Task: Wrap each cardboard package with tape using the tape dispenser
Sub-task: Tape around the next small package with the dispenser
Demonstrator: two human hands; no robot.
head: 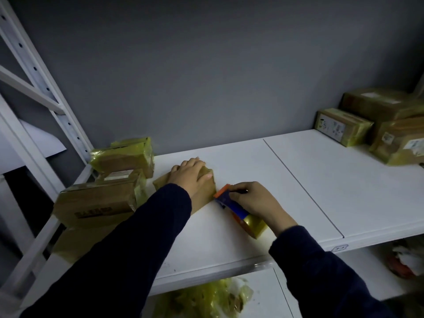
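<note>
Cardboard package: small, brown; lies left of centre on the white shelf, partly hidden under a dark sleeve
Left hand: palm down on top of the package, fingers laid flat toward its far edge; presses it to the shelf
Right hand: fingers curled round the tape dispenser; grips it
Tape dispenser: orange and blue; its front end touches the package's right side; yellowish tape roll at its rear, near the wrist
Left end of shelf: two wrapped packages just beside the package
Right end of shelf: stacked boxes, well apart
Lower shelf: crumpled tape
</note>
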